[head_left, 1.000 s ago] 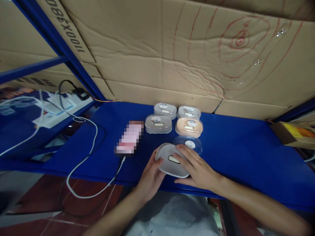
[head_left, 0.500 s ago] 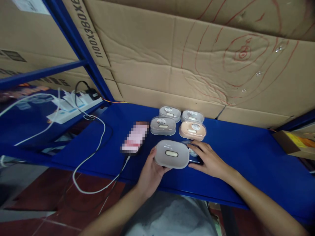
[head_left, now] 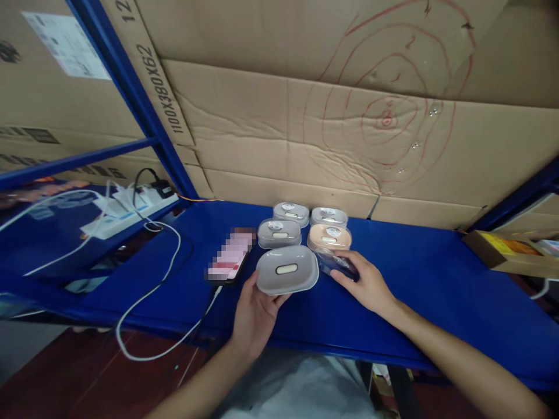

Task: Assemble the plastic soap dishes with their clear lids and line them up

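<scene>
My left hand (head_left: 255, 317) is closed on the near end of a grey oval soap dish (head_left: 266, 270), its hollow tilted up toward me and a cream oblong piece in its centre. Just right of the dish, my right hand (head_left: 367, 285) grips a clear plastic lid (head_left: 327, 262) between thumb and fingers. The lid is apart from the dish or barely touching it; I cannot tell which. Beyond them stand lidded soap dishes: a peach one (head_left: 318, 238) and several grey ones, among them a nearer grey dish (head_left: 266, 237). Each bears a round sticker.
A phone (head_left: 231, 256) with a blurred screen lies left on the blue shelf (head_left: 419, 279), a white cable (head_left: 174, 256) plugged in. Further left is a power strip (head_left: 109, 221). Cardboard (head_left: 244, 128) stands behind; an open carton (head_left: 493, 256) sits at the right.
The lid in my right hand has come away from the sticker-down spot beside the dish and turned. My left hand has tipped the soap dish slightly. The camera view has shifted.
</scene>
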The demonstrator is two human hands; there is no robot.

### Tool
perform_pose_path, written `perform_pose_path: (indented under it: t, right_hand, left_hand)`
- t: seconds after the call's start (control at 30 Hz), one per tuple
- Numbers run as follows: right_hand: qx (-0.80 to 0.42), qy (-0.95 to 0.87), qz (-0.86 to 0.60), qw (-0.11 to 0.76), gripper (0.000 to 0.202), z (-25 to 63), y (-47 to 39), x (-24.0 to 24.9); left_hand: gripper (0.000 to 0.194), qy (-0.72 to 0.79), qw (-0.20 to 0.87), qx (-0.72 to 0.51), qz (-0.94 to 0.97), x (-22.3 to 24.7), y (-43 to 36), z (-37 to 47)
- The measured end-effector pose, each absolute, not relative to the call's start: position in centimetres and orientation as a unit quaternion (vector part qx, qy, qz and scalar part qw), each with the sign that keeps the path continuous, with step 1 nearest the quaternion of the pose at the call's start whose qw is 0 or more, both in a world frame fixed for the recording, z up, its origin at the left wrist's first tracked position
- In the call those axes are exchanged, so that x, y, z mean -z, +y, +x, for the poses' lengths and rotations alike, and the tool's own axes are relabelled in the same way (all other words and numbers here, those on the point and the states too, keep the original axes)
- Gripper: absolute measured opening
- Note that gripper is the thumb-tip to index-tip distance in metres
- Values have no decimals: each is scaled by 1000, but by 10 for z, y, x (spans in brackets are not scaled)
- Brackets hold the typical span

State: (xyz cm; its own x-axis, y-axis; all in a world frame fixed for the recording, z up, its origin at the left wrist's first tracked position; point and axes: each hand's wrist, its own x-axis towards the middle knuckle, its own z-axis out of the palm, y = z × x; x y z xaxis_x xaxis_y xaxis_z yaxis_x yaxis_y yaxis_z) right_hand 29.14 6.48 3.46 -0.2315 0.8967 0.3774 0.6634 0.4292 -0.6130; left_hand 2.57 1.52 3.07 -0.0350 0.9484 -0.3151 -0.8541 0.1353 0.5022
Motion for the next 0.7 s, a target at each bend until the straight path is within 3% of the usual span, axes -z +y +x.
perform_pose_path:
  t: [0.3, 0.47, 0.7]
  right_hand:
    - [-187, -764, -458, 414, 44, 296, 67, -40]
    - [-60, -877, -325, 349, 71, 285, 50, -41]
    - [-32, -908, -284, 306, 80, 274, 34, -43]
  left_hand:
    - [33, 319, 720, -601, 139, -28, 10, 26]
    - [38, 278, 802, -491, 197, -25, 4, 23]
    - [35, 239, 817, -486, 198, -26, 3, 22]
